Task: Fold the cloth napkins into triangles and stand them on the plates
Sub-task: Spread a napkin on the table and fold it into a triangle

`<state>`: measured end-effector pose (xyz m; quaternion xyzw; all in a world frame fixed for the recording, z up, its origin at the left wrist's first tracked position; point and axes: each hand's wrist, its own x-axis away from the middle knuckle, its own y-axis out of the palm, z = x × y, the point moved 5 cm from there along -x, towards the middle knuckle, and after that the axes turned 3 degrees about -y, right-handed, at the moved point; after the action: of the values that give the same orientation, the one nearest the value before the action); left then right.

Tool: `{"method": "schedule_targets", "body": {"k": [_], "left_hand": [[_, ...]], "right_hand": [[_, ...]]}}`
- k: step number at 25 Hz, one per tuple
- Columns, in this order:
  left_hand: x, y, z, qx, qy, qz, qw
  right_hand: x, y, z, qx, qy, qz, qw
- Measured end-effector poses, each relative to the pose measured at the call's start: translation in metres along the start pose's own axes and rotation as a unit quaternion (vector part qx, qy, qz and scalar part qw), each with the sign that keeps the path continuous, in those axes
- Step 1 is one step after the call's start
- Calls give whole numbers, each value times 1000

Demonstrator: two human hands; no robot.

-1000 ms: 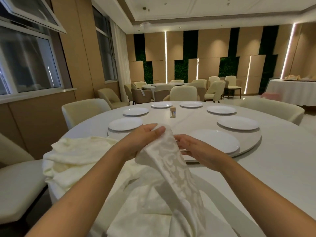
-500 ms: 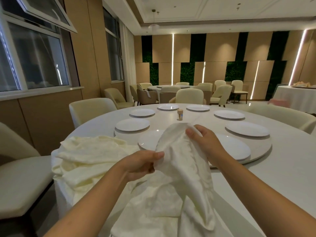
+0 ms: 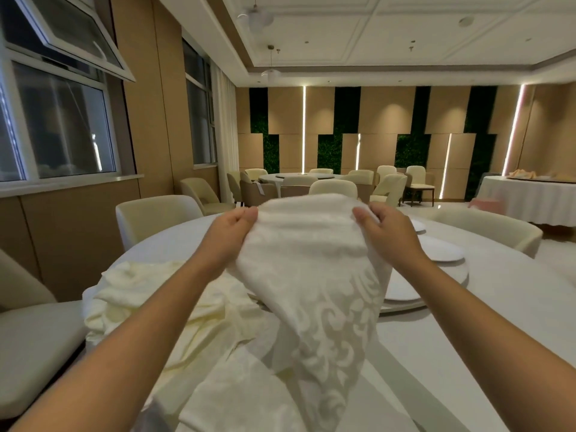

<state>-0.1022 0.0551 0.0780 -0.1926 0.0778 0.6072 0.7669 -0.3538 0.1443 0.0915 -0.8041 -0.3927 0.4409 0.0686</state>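
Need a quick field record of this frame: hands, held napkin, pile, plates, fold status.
left hand: pinches the napkin's upper left edge
right hand: grips its upper right edge
napkin: raised above the table, spread between both hands, lower part hanging, patterned weave
napkin pile: heaped loose on the table's left side
plates: on the turntable, right of the napkin, nothing standing on the visible ones
fold status: no triangle yet

The raised napkin hides most plates; two plates at right show partially. Its top edge is motion-blurred, its lower end cut off by the near edge. Items on the far-right table are indistinct.
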Motion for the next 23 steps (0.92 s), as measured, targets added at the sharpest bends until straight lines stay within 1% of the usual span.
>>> {"method": "schedule_targets", "body": {"k": [3,6,10,14,16,18,21,23], "left_hand": [[11,-13,52,-44,58,12,997],[31,-28,102,-39,96,16,995],[50,-49,156,-23,120,18,992],[50,-59,184,-19,123,37,992],[38,-60,179,-35,118,48,991],[18,-55,156,-69,110,47,990],[-24,-39,99,-118,93,31,988],[-54,-23,53,-143,70,25,987]], "right_hand": [[-2,-28,-35,7,-41,42,998],[2,-57,-74,-31,-73,78,994],[6,-91,-124,-60,-119,105,985],[-6,-109,-150,-67,-143,138,978],[-15,-102,-147,-57,-142,139,978],[-25,-82,-128,-40,-128,120,984],[-42,-38,-76,17,-71,91,993],[-54,-8,-31,92,-22,73,993]]}}
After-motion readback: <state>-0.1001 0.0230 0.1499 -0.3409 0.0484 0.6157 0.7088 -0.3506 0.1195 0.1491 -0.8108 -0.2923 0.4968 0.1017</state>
